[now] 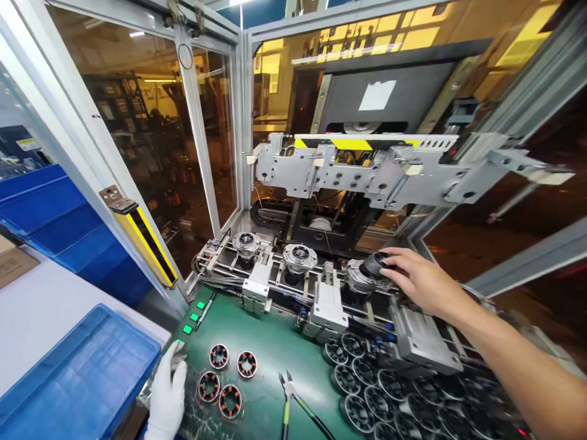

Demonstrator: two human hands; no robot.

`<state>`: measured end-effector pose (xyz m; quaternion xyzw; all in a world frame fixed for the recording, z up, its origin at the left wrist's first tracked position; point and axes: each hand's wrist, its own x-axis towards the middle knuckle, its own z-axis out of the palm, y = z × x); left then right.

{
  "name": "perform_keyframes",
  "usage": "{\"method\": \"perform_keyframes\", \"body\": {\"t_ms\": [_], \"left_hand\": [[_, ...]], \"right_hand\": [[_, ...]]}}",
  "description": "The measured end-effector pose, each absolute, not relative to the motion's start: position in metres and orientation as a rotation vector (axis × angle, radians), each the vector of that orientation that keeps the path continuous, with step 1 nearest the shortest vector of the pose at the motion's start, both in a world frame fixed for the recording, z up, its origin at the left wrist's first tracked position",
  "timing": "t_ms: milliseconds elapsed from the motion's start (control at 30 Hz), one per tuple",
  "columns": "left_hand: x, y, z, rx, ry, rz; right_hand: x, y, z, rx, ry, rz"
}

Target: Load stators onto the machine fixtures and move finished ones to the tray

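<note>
My right hand (pixel 420 278), bare, reaches over the machine bed and grips a dark round stator part (pixel 377 264) sitting on the rightmost metal fixture (pixel 359 279). Two more round fixtures (pixel 299 257) (pixel 246 243) stand to its left on the same rail. My left hand (pixel 167 397) wears a white glove and rests flat on the green mat's (pixel 265 351) left edge, beside several wound stators with red rings (pixel 219 387). It holds nothing that I can see.
Pliers (pixel 286 402) lie on the mat between the red stators and a heap of dark stator cores (pixel 379 391) at the right. Green buttons (pixel 193 317) sit by the mat's left corner. A blue bin (pixel 71 379) lies at left; a yellow light curtain post (pixel 143 236) stands beside the opening.
</note>
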<state>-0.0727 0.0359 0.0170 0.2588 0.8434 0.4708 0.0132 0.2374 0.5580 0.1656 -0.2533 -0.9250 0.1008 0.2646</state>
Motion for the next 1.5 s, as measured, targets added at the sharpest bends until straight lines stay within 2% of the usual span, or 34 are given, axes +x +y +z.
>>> {"method": "perform_keyframes", "body": {"t_ms": [667,933,1033,1167,1300,1400,1500], "left_hand": [[-0.071,0.046,0.036,1.002,2.765,1.285],[-0.069,0.044,0.031,0.935,2.718,1.321],[-0.07,0.045,0.03,0.941,2.691,1.344],[-0.07,0.046,0.033,0.968,2.669,1.347],[-0.07,0.045,0.035,1.025,2.655,1.312],[-0.069,0.046,0.036,1.059,2.657,1.292],[-0.069,0.048,0.038,1.136,2.668,1.277]], "right_hand": [[0.23,0.567,0.161,-0.621,-2.704,0.021],[0.246,0.553,0.138,-0.336,-2.616,-0.395],[0.243,0.546,0.13,-0.278,-2.589,-0.453],[0.244,0.503,0.16,-0.349,-2.541,-0.438],[0.262,0.417,0.184,-0.393,-2.469,-0.227],[0.286,0.356,0.156,-0.357,-2.55,-0.021],[0.308,0.317,0.109,-0.414,-2.662,-0.028]]}}
